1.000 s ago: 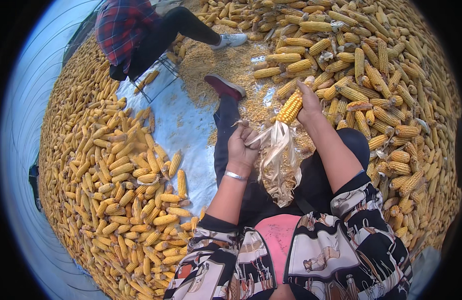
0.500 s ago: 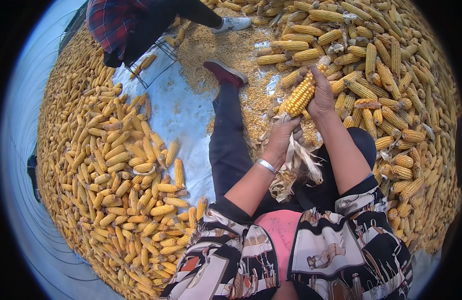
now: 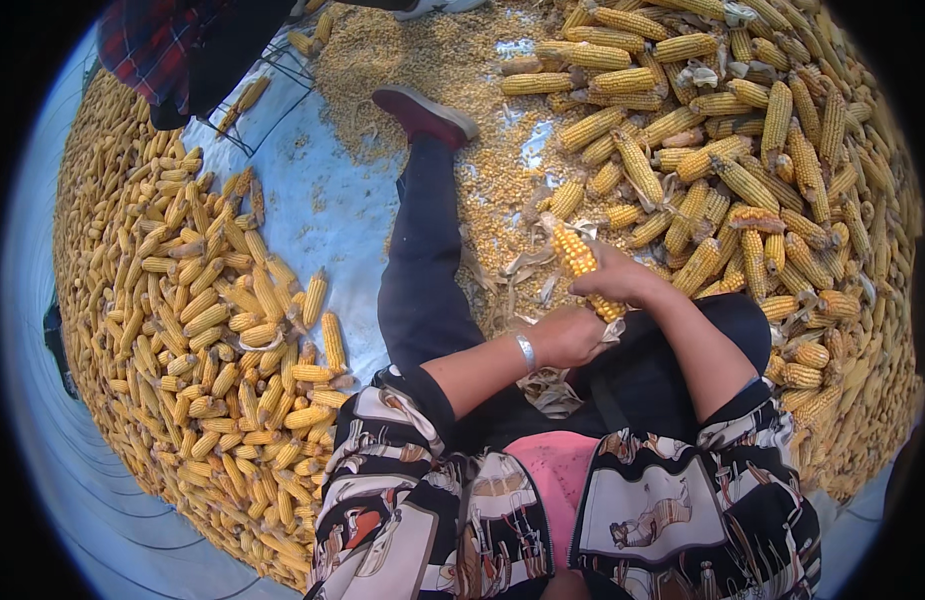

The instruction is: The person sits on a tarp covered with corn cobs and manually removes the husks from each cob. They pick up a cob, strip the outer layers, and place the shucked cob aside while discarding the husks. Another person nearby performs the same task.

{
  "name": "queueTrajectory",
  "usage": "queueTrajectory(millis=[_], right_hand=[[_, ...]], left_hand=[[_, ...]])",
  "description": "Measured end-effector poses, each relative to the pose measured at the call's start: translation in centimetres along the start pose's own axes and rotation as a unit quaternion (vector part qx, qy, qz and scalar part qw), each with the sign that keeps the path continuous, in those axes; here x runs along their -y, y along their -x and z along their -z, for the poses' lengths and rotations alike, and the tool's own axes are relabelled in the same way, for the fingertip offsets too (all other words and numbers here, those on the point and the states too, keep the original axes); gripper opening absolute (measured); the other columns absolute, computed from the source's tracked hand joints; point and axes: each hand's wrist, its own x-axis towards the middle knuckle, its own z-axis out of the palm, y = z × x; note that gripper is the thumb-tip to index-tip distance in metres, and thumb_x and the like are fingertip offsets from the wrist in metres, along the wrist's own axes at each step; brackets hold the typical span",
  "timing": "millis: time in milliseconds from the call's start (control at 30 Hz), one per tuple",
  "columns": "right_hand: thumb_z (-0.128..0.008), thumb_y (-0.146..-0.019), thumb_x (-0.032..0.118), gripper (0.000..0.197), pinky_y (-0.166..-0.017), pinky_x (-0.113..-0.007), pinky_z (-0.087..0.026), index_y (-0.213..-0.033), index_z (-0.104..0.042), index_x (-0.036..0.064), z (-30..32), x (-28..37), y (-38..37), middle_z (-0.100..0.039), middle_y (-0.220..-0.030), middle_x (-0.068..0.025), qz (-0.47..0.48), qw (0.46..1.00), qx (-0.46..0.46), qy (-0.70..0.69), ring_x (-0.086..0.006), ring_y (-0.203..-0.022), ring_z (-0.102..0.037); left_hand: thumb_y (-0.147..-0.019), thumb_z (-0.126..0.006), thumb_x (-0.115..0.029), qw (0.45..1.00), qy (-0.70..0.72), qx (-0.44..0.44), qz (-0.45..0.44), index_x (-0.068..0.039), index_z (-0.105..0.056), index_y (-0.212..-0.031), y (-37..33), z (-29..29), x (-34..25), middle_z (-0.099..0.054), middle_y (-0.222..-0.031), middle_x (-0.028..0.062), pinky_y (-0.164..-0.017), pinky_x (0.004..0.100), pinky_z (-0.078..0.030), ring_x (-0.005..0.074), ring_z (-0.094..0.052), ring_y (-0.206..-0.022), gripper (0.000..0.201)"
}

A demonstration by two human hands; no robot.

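Observation:
An ear of corn (image 3: 574, 250) with yellow kernels is tilted in front of me, its upper end leaning away to the left. My right hand (image 3: 622, 276) is wrapped round its middle. Below it, my left hand (image 3: 570, 338) is closed at the lower end, where a bit of pale husk (image 3: 612, 330) sticks out beside the fingers. The left palm and most of its fingertips are hidden. Dry husks (image 3: 550, 392) lie under the left wrist, between my legs.
A big heap of husked ears (image 3: 222, 340) spreads on the left, another heap (image 3: 742, 170) on the right. Loose kernels (image 3: 402, 60) cover the blue sheet (image 3: 332, 230) ahead. At the upper left a person in a plaid top (image 3: 147, 55) is beside a metal frame (image 3: 272, 95).
Both hands have come down closer to my lap with the ear. The long husk strips that hung from my left hand no longer show there. The view has shifted slightly.

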Motion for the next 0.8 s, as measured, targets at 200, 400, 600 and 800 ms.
queueTrajectory(millis=[200, 400, 600, 800], right_hand=[[-0.073, -0.068, 0.014, 0.056, -0.076, -0.033, -0.051, -0.117, -0.054, -0.0049, 4.6, -0.9, -0.8, -0.065, -0.093, -0.0102, 0.02, 0.999, -0.019, 0.024, -0.0188, -0.082, -0.06], [-0.071, -0.071, 0.008, 0.052, -0.069, -0.031, -0.052, -0.117, -0.052, -0.0055, 7.0, -2.2, -1.2, -0.063, -0.095, -0.0095, -0.067, 0.991, 0.027, -0.112, -0.0177, -0.078, -0.061], [-0.071, -0.073, 0.007, 0.052, -0.068, -0.027, -0.051, -0.12, -0.051, -0.0033, 12.2, -2.9, -1.5, -0.063, -0.095, -0.0071, -0.031, 0.979, -0.133, -0.15, -0.0141, -0.077, -0.061], [-0.077, -0.07, 0.016, 0.06, -0.079, -0.034, -0.05, -0.122, -0.054, -0.0043, 11.2, -1.2, -1.2, -0.066, -0.095, -0.0115, 0.011, 0.978, -0.208, -0.018, -0.0202, -0.085, -0.062]], left_hand=[[-0.092, -0.057, -0.038, 0.988, -0.051, 0.129, -0.068, -0.001, -0.062, -0.072, -5.3, 3.8, 0.4, -0.063, -0.071, 0.0216, -0.066, 0.0495, -0.05, 0.0423, -0.062, -0.07, 0.043], [-0.091, -0.059, -0.037, 0.972, -0.02, 0.198, -0.127, -0.002, -0.061, -0.07, -8.3, 6.7, 0.9, -0.062, -0.067, 0.0198, -0.061, 0.0496, -0.048, 0.0413, -0.061, -0.066, 0.041], [-0.078, -0.06, -0.023, 0.9, 0.063, 0.369, -0.221, -0.002, -0.06, -0.073, -4.7, 4.7, -2.5, -0.065, -0.075, 0.019, -0.062, 0.0467, -0.051, 0.0382, -0.064, -0.07, 0.021], [-0.071, -0.079, -0.052, 0.979, 0.006, 0.143, 0.143, -0.003, -0.058, -0.13, -4.8, 5.8, 8.8, -0.053, -0.131, 0.0228, -0.105, 0.043, -0.04, 0.0378, -0.052, -0.121, 0.08]])
